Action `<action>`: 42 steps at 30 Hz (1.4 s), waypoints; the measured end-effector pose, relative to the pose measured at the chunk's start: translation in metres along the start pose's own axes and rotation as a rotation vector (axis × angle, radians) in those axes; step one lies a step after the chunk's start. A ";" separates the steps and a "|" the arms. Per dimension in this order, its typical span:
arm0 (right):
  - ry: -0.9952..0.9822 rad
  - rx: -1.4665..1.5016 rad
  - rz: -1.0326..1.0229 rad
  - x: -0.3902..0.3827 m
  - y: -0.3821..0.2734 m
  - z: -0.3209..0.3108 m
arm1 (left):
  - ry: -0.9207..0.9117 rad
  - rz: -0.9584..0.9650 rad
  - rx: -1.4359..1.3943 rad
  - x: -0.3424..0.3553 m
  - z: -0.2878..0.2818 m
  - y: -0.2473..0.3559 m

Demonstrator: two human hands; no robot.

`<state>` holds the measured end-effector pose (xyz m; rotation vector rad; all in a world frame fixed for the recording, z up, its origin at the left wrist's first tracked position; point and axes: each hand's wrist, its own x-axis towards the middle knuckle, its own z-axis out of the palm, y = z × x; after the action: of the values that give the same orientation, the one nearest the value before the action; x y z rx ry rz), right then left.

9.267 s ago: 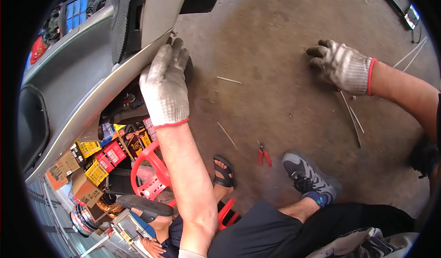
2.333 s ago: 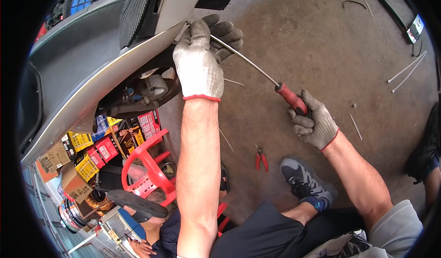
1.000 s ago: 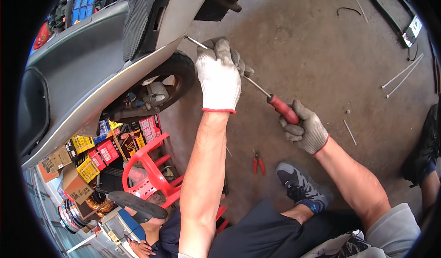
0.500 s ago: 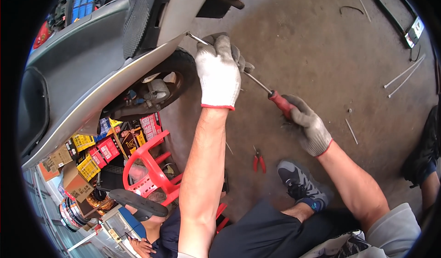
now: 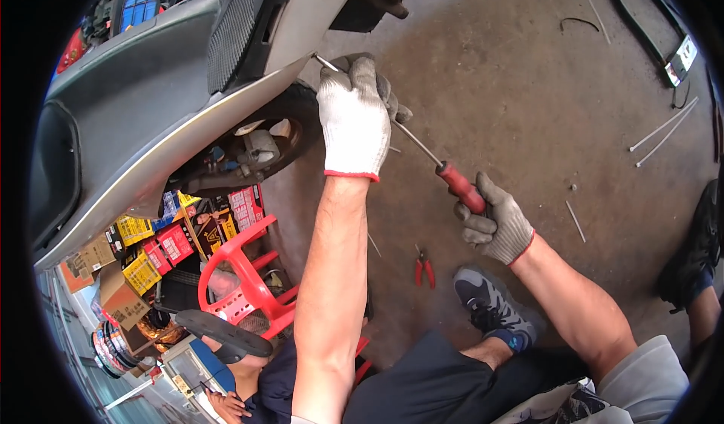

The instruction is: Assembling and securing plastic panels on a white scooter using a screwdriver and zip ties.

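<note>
A long screwdriver [image 5: 418, 143] with a red handle slants from lower right to upper left, its tip at the lower edge of the scooter's pale body panel [image 5: 188, 126]. My left hand [image 5: 354, 118], in a white-and-grey knit glove, is closed round the shaft near that tip; its fingertips are partly hidden. My right hand [image 5: 494, 220], gloved alike, grips the handle with curled fingers. Below the panel, behind my left hand, sits a wheel [image 5: 271, 152] with dark tyre and metal parts.
Red plastic chair [image 5: 234, 281], stacked coloured boxes [image 5: 173, 247] and a seated person's hand [image 5: 226, 405] are at lower left. Red-handled pliers [image 5: 424, 269], white ties [image 5: 664, 133] and a black U-shaped item [image 5: 648, 24] lie on the floor. Another person's shoe [image 5: 686, 250] is at right.
My right hand, empty earliest, now holds the screwdriver. My left hand has moved from the panel edge onto the shaft. Since half a second ago my right fingers have shifted on the handle.
</note>
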<state>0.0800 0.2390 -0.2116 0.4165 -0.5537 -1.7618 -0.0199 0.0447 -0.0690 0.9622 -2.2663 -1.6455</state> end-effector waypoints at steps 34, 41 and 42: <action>0.536 -0.247 -0.241 0.019 -0.021 -0.013 | -0.002 0.067 0.017 0.011 -0.002 0.001; 0.352 -0.203 -0.090 0.018 -0.025 -0.007 | 0.005 0.055 0.007 0.010 -0.003 0.001; 0.443 -0.217 -0.105 0.019 -0.024 -0.007 | 0.007 0.059 0.012 0.011 -0.003 0.001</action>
<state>0.0593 0.2248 -0.2307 0.6680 -0.0268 -1.7359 -0.0272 0.0356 -0.0696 0.8935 -2.2796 -1.6048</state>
